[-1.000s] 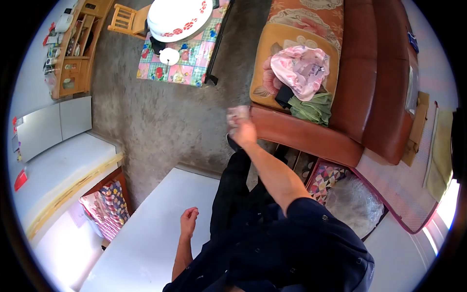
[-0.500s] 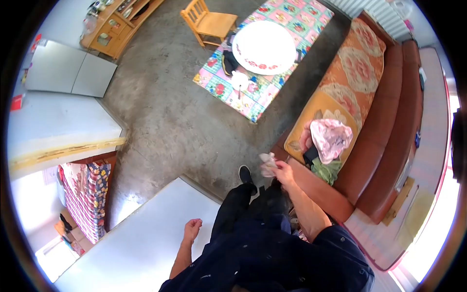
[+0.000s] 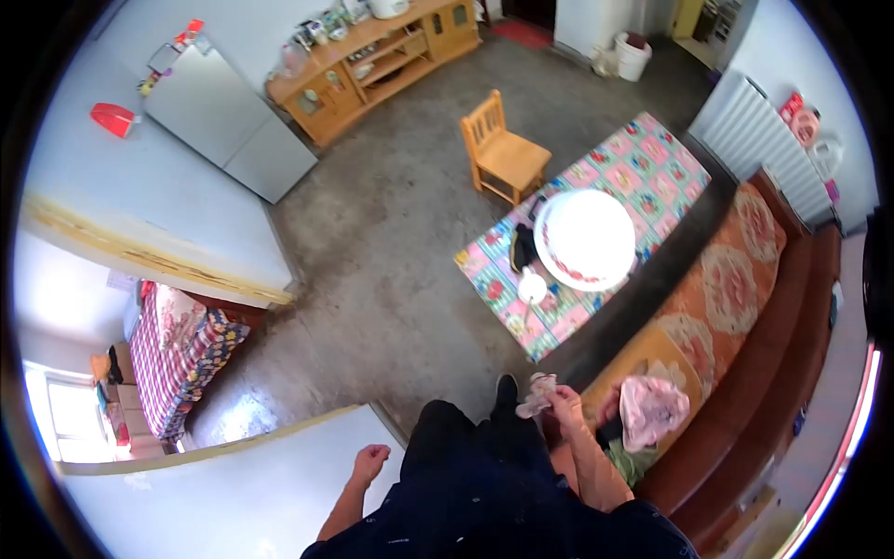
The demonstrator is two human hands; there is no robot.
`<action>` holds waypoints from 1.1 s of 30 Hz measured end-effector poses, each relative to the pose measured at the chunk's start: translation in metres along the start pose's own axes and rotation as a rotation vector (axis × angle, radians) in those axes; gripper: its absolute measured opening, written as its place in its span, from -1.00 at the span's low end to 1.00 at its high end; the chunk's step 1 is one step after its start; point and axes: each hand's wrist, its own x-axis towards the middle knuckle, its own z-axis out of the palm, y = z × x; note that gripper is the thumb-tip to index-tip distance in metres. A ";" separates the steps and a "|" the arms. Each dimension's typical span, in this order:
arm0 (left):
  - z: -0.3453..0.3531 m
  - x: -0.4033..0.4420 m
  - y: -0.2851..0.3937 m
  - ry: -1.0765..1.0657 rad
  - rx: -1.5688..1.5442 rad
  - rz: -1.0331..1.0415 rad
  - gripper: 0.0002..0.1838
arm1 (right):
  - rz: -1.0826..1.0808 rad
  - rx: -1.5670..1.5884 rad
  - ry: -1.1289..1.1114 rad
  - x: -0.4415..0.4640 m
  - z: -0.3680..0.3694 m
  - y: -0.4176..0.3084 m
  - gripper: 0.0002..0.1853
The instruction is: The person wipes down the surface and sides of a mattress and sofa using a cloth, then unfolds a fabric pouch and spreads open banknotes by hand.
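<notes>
My right hand is closed on a small pale pink cloth, which hangs from the fingers beside my dark shoe, over the sofa's near end. My left hand is at my left side, fingers curled in, in front of a white wall top; whether anything is inside it is too small to tell. Just right of my right hand, a pink bag lies on the sofa, with a green cloth beneath it.
A table with a flowered cloth bears a large white basin and a small white item. Behind it stand a wooden chair and a wooden cabinet. A grey fridge and a bed are at left.
The view has swung up and left, showing more of the room. My right hand has come back nearer my body with the pink cloth still held. My left hand stays curled at my side.
</notes>
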 end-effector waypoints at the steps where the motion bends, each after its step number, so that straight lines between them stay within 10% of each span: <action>1: 0.000 0.001 0.003 0.016 -0.021 0.006 -0.63 | -0.021 -0.041 -0.065 0.008 0.027 -0.015 -0.77; 14: -0.039 0.177 -0.007 -0.154 0.164 0.119 -0.61 | -0.071 -0.151 -0.252 0.112 0.230 -0.151 -0.75; 28: -0.196 0.367 0.224 0.060 0.103 0.120 -0.58 | -0.321 -0.153 0.007 0.205 0.337 -0.273 -0.87; 33: -0.204 0.425 0.322 -0.029 -0.019 0.209 -0.58 | -0.444 -0.137 0.016 0.235 0.408 -0.333 -0.61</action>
